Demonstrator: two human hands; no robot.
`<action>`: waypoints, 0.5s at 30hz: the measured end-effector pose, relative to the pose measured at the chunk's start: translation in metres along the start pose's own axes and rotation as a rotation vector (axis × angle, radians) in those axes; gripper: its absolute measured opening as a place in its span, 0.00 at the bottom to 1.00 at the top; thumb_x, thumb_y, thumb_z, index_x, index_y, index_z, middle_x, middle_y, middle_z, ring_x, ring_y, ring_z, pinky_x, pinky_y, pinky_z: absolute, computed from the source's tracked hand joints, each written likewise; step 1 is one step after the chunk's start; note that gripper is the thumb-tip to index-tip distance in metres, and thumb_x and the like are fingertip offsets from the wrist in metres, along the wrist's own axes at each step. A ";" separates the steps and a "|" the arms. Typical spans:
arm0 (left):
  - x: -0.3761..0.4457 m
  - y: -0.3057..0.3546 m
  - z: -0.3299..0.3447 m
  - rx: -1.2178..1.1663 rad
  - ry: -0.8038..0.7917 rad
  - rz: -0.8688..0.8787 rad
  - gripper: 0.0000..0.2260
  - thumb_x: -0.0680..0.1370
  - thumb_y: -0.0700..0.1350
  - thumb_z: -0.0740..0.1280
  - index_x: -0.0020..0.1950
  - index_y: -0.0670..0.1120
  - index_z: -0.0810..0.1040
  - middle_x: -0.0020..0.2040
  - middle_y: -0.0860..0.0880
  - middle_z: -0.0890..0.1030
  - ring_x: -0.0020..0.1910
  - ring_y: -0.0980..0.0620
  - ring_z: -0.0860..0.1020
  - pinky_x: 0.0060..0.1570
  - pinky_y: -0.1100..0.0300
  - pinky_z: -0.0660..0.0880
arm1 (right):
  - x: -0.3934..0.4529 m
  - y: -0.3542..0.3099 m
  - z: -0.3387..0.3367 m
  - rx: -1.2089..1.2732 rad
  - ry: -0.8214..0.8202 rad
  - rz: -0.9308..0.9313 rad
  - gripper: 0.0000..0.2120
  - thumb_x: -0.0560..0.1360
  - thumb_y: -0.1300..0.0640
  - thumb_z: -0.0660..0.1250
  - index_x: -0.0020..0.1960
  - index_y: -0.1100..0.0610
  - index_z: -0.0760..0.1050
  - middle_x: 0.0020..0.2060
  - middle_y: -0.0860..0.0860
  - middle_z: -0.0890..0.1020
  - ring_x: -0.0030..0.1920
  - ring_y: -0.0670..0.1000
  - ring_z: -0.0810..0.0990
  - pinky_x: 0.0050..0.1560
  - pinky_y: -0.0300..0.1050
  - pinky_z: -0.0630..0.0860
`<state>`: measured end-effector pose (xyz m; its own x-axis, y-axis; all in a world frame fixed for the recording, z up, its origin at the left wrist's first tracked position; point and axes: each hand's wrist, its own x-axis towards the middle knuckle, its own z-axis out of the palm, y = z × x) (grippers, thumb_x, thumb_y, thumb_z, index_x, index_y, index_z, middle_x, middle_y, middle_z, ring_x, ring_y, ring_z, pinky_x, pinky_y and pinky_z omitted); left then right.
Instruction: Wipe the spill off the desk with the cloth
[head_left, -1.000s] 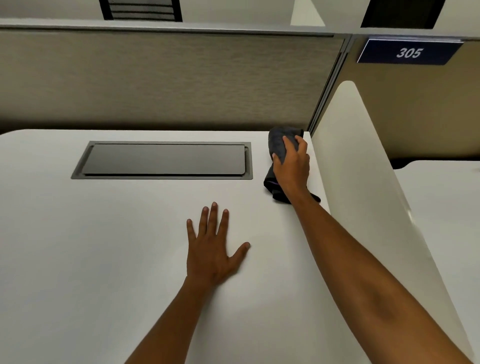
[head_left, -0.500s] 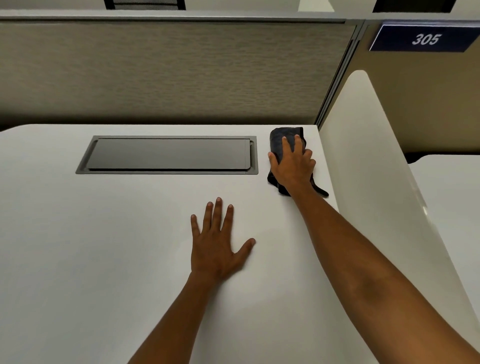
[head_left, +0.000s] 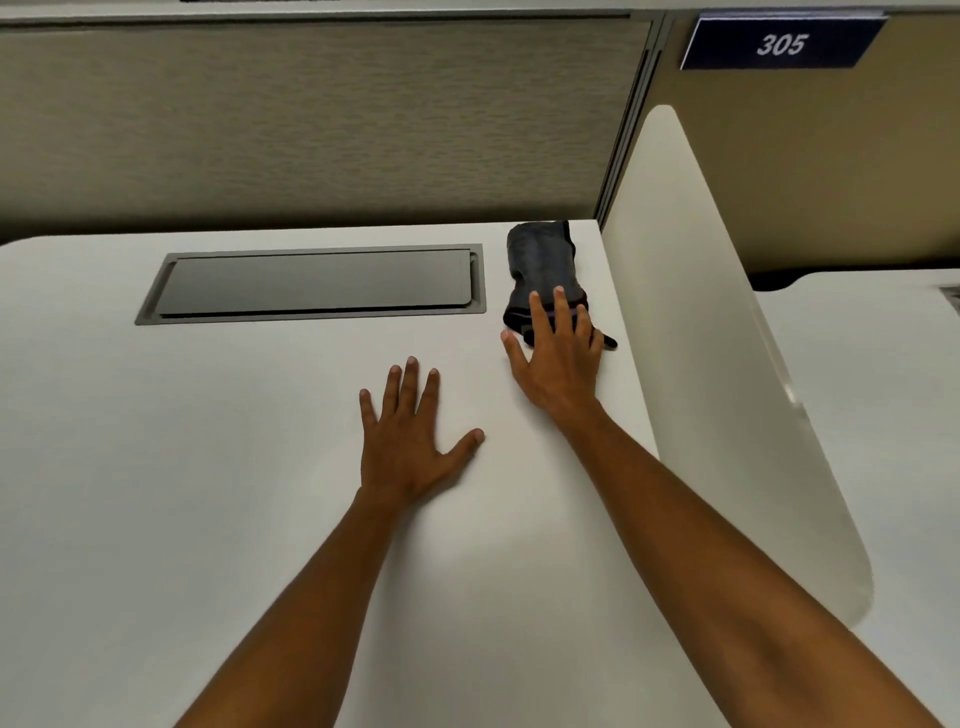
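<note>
risk 1: cloth (head_left: 543, 265) was bunched, not flat. Likely to smear or skip liquid rather than lift it if dragged as is.
risk 2: only the right hand's fingertips (head_left: 558, 301) lay on the cloth's near end. A pull from there could slide off the fabric, or stretch it out and leave the far end behind.
risk 3: no spill could be made out on the desk (head_left: 208, 493). The surface read as even white, so wiping the wrong patch was a real chance.
risk 4: cable hatch (head_left: 319, 283) sat just left of the cloth. A leftward sweep could push liquid into its seam.
risk 5: divider (head_left: 727, 364) stood close on the cloth's right, so there was little room for a stroke that way.
cloth: dark, rolled lengthwise, at the desk's far right corner, between hatch and divider, lying on the surface.
right hand (head_left: 558, 358): fingers straight and spread, tips resting on the cloth's near end, palm on or just above the desk in front of it. Not gripping.
left hand (head_left: 410, 441): flat on the desk, fingers splayed, holding nothing. Near the right hand, apart from it, and well short of the cloth.
step: judged as grab not yet made, wiping not begun.
other: blue "305" plate (head_left: 779, 44) on the partition, top right.
</note>
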<state>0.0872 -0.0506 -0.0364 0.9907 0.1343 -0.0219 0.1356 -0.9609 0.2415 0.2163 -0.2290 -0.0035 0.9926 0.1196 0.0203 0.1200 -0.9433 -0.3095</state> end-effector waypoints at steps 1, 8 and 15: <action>-0.001 0.000 -0.001 -0.011 -0.008 0.001 0.45 0.74 0.77 0.48 0.83 0.51 0.49 0.84 0.48 0.45 0.83 0.48 0.42 0.78 0.36 0.41 | -0.013 0.004 0.002 0.002 -0.005 0.002 0.32 0.79 0.36 0.54 0.79 0.47 0.54 0.79 0.54 0.53 0.77 0.62 0.53 0.73 0.66 0.53; -0.019 0.005 -0.014 -0.046 -0.102 0.027 0.45 0.74 0.75 0.48 0.83 0.49 0.45 0.84 0.47 0.40 0.82 0.49 0.39 0.78 0.38 0.37 | -0.095 0.021 0.008 -0.020 -0.011 -0.023 0.32 0.79 0.37 0.54 0.79 0.48 0.55 0.80 0.53 0.53 0.78 0.60 0.51 0.74 0.65 0.51; -0.090 0.013 -0.013 -0.031 -0.100 0.066 0.43 0.76 0.73 0.49 0.84 0.50 0.45 0.83 0.48 0.39 0.82 0.50 0.37 0.78 0.40 0.36 | -0.160 0.020 0.004 -0.006 -0.042 -0.014 0.32 0.79 0.35 0.51 0.79 0.47 0.53 0.80 0.52 0.51 0.79 0.58 0.49 0.75 0.64 0.49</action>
<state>-0.0005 -0.0724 -0.0188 0.9938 0.0445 -0.1015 0.0710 -0.9587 0.2755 0.0594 -0.2654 -0.0169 0.9892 0.1459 -0.0150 0.1346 -0.9433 -0.3034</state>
